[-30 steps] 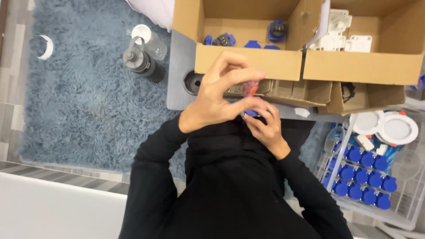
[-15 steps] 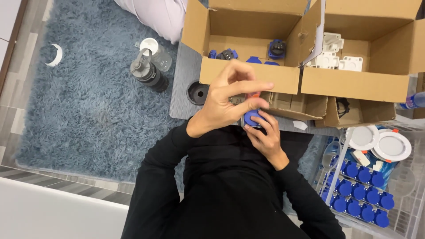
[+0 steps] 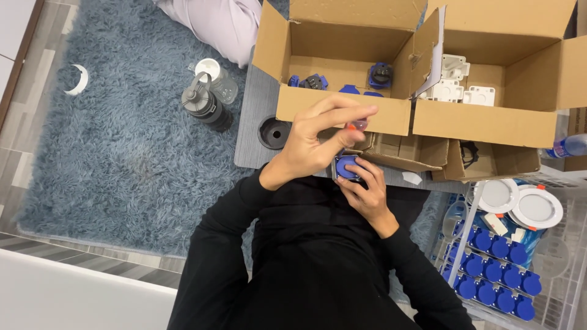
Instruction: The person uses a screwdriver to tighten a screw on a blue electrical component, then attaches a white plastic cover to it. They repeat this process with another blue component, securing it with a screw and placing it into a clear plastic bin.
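My right hand (image 3: 365,194) grips a small blue round part (image 3: 347,165) close to my chest, just in front of the grey table's (image 3: 252,131) near edge. My left hand (image 3: 318,142) is raised above it, its fingers pinched on the reddish handle of a thin tool (image 3: 356,126) that points down at the blue part. Both sleeves are black.
Two open cardboard boxes stand on the table: the left one (image 3: 335,110) holds blue parts, the right one (image 3: 489,119) white parts. A black ring (image 3: 274,132) lies on the table, a dark bottle (image 3: 205,105) on the blue rug. A wire basket (image 3: 553,287) of blue parts sits at right.
Both hands have stayed together at the table edge; the left hand has shifted slightly on the tool above the blue part. The view has drifted a little.
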